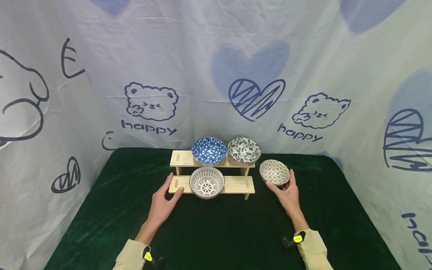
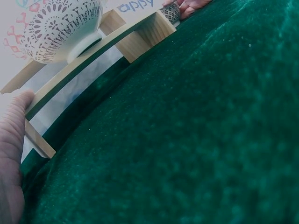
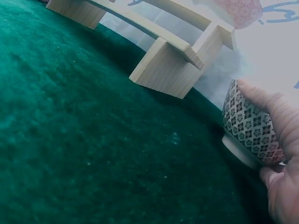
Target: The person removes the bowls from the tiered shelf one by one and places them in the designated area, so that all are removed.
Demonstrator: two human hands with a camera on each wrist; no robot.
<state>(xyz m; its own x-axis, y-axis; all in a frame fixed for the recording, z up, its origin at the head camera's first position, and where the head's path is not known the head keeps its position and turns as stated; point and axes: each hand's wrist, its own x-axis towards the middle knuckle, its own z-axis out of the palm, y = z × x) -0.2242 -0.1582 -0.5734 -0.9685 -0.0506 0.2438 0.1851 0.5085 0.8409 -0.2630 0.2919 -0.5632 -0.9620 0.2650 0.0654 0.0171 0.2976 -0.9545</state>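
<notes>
Rack (image 1: pixel 237 185): wood, 2 tiers, qty 1, on green cloth (image 1: pixel 219 232).

Upper shelf (image 1: pixel 181 159): 2 bowls. Blue bowl (image 1: pixel 209 150) near ctr.; leaf bowl (image 1: pixel 244 150) just beside it, R end. Both upright.

Lower shelf (image 1: pixel 182 183): 1 bowl. White bowl (image 1: pixel 207 183), upright, approx. mid.

Off rack: tan bowl (image 1: pixel 274 172), just R of rack, mouth up, over cloth. Can't tell if base touches cloth.

R hand (image 1: pixel 290 195): grips tan bowl at near R side, thumb one side, fingers other.

L hand (image 1: pixel 160 206): fingers spread, nearly straight, at L end of lower shelf; thumb touches wood, no bowl held. Prob. steadying rack.

Status (judged): 3 of 4 bowls on rack, look settled, so most of the work seems done. Outstanding: 1, tan bowl, in hand but not on a shelf. Prob. last item; no other loose bowls in view.
</notes>
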